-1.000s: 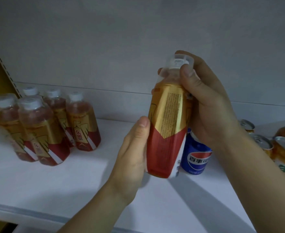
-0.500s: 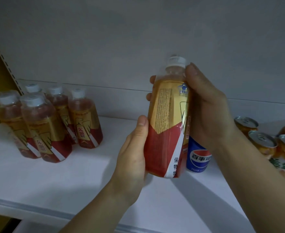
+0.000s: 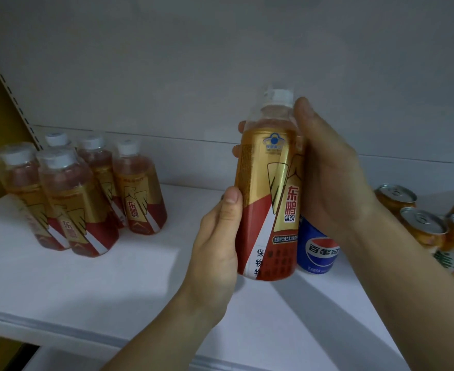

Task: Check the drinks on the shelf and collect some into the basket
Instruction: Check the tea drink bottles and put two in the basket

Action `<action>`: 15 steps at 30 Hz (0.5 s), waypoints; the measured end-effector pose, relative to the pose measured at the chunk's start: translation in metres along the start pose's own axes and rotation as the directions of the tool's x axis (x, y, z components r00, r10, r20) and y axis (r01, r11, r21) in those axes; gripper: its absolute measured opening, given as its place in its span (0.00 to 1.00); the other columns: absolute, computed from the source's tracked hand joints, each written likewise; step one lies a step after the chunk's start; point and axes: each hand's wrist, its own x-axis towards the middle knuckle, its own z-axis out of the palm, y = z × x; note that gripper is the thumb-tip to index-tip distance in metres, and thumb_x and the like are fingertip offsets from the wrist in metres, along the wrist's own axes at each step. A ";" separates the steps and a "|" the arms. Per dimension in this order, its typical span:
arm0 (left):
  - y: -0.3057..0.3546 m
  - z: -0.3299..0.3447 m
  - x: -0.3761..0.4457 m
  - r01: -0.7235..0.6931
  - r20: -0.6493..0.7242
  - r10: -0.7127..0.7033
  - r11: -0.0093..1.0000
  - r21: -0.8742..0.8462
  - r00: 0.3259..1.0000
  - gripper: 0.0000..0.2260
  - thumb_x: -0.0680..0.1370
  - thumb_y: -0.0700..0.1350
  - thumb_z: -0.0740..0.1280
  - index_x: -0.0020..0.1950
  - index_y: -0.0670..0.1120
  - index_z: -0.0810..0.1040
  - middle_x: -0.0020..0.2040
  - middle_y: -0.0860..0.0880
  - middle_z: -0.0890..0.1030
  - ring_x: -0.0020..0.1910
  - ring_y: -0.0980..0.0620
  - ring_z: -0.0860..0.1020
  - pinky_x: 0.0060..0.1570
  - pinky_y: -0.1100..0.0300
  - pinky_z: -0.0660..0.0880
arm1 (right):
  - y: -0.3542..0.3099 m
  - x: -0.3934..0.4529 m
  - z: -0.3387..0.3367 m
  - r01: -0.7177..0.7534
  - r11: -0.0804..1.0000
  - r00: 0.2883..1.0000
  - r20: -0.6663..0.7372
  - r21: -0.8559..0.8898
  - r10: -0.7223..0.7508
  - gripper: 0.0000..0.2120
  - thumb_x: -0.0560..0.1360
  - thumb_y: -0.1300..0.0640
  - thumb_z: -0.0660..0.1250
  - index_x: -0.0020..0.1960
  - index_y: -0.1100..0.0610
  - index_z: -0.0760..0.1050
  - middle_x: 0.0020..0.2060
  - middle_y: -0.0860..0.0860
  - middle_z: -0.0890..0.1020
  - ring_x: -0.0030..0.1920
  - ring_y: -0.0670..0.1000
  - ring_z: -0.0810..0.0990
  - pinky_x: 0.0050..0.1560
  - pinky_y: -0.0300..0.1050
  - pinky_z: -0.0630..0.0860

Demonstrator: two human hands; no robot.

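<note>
1. The grey back wall (image 3: 220,62) fills the upper view; a perforated shelf upright (image 3: 4,84) runs down the left edge, with a yellow-brown panel beside it. The light is dim.
2. The white shelf (image 3: 87,285) spans the whole width, its front lip near the bottom of the view. No basket is in view.
3. A cluster of five matching bottles (image 3: 78,194) stands upright at the left rear of the shelf, well apart from the hands.
4. The energy-drink bottle (image 3: 270,194) — gold and red label, white cap — is held upright above the shelf, centre view, label facing the camera.
5. The right hand (image 3: 327,178) wraps the bottle's upper half from the right side; the left hand (image 3: 215,253) grasps its lower half, thumb on the label.
6. Orange cans (image 3: 418,223) stand at the right edge; a blue Pepsi can (image 3: 318,247) stands just behind the held bottle.
7. Judging from this, the task is in its checking stage — one bottle inspected, nothing yet seen collected.
</note>
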 end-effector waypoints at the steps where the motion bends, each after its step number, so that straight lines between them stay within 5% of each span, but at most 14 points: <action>1: 0.000 0.000 -0.001 0.013 0.003 -0.013 1.000 -0.002 1.000 0.19 0.70 0.65 0.63 0.51 0.60 0.87 0.54 0.49 0.87 0.55 0.48 0.86 0.58 0.44 0.80 | -0.001 -0.001 -0.001 -0.019 0.999 0.999 0.032 0.037 0.017 0.33 0.76 0.48 0.66 0.74 0.67 0.65 0.67 0.69 0.76 0.58 0.68 0.82 0.55 0.58 0.81; 4: 0.003 -0.002 -0.002 0.041 0.019 -0.041 0.999 0.009 0.999 0.28 0.65 0.68 0.65 0.59 0.56 0.83 0.56 0.47 0.87 0.56 0.46 0.85 0.60 0.43 0.79 | -0.004 0.001 -0.005 0.014 0.999 0.999 0.042 0.037 -0.016 0.23 0.77 0.54 0.64 0.69 0.62 0.70 0.65 0.70 0.77 0.57 0.68 0.81 0.55 0.61 0.80; 8: 0.008 0.000 0.001 -0.045 0.032 0.042 0.993 0.106 0.999 0.25 0.71 0.65 0.63 0.60 0.51 0.82 0.55 0.47 0.87 0.56 0.50 0.85 0.50 0.60 0.81 | -0.001 0.002 -0.005 0.106 0.992 0.994 -0.030 -0.065 -0.108 0.25 0.77 0.54 0.69 0.71 0.59 0.70 0.52 0.57 0.85 0.51 0.58 0.84 0.50 0.55 0.81; 15: 0.004 -0.001 -0.003 -0.063 0.009 0.062 0.993 0.103 0.998 0.21 0.73 0.63 0.61 0.56 0.55 0.86 0.54 0.47 0.87 0.54 0.50 0.86 0.49 0.61 0.82 | -0.002 0.000 -0.002 0.050 0.988 0.998 -0.030 -0.144 -0.055 0.27 0.75 0.49 0.69 0.71 0.56 0.71 0.50 0.52 0.86 0.49 0.53 0.86 0.48 0.50 0.81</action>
